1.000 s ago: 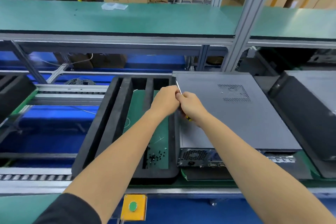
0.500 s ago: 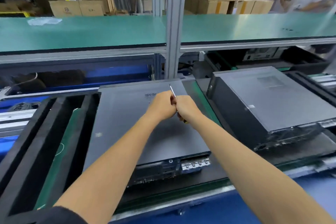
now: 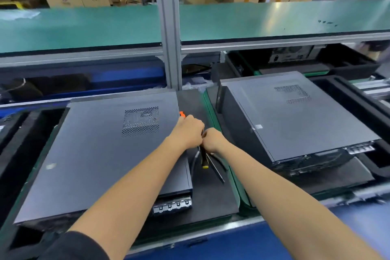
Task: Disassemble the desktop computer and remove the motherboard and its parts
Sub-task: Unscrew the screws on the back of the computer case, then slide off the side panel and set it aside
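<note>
Desktop computer [image 3: 101, 154]: both hands' fingers [image 3: 195, 126] grip screwdrivers [image 3: 204, 159].

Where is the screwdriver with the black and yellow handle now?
In the head view, the black-and-yellow-handled screwdriver hangs from the right hand, just right of the near grey computer case.

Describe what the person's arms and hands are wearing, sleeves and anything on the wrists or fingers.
Both forearms are bare from above the elbow down. The left hand and right hand wear no gloves, and no watch, wristband or ring shows on them. A dark black fabric sleeve covers the left upper arm at the bottom edge of the view. No sleeve is visible on the right arm.
</note>
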Motion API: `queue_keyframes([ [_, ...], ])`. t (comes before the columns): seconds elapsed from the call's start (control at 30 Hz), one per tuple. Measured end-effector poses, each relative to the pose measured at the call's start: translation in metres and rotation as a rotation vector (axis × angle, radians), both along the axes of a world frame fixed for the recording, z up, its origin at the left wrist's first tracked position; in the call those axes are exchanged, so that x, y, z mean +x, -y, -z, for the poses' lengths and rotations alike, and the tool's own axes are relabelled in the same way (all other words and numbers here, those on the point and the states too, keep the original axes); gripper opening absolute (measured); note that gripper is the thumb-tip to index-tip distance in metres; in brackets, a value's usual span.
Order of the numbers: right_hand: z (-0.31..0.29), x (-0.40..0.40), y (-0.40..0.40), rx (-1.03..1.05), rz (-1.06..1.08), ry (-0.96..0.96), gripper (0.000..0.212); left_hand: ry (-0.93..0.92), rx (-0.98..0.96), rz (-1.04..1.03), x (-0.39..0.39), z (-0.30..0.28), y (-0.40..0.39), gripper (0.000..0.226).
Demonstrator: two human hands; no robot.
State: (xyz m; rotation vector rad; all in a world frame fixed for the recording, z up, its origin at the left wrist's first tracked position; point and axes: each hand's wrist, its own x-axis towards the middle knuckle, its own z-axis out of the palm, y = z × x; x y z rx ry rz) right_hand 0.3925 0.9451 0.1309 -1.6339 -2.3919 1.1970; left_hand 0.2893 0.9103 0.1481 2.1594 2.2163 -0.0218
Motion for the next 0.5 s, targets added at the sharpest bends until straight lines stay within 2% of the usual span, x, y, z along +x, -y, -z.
queue_keyframes([
  [0.13, 0.007, -0.007, -0.009, -0.019, -0.084, 0.047, 0.015, 0.068, 0.024, -0.043, -0.002, 0.004, -0.007, 0.025],
  [0.23, 0.012, -0.012, -0.015, -0.075, -0.111, 0.054, 0.021, 0.135, 0.07, -0.072, -0.007, 0.003, -0.009, 0.025],
  [0.33, 0.008, -0.014, -0.018, -0.087, -0.061, -0.009, 0.008, 0.184, 0.11, -0.099, -0.012, 0.002, -0.007, 0.027],
  [0.43, -0.002, -0.015, -0.021, -0.107, -0.036, -0.071, 0.018, 0.217, 0.169, -0.126, -0.016, -0.001, -0.003, 0.028],
  [0.5, -0.011, -0.02, -0.019, -0.108, -0.042, -0.112, 0.016, 0.232, 0.178, -0.145, -0.018, -0.004, 0.0, 0.028],
])
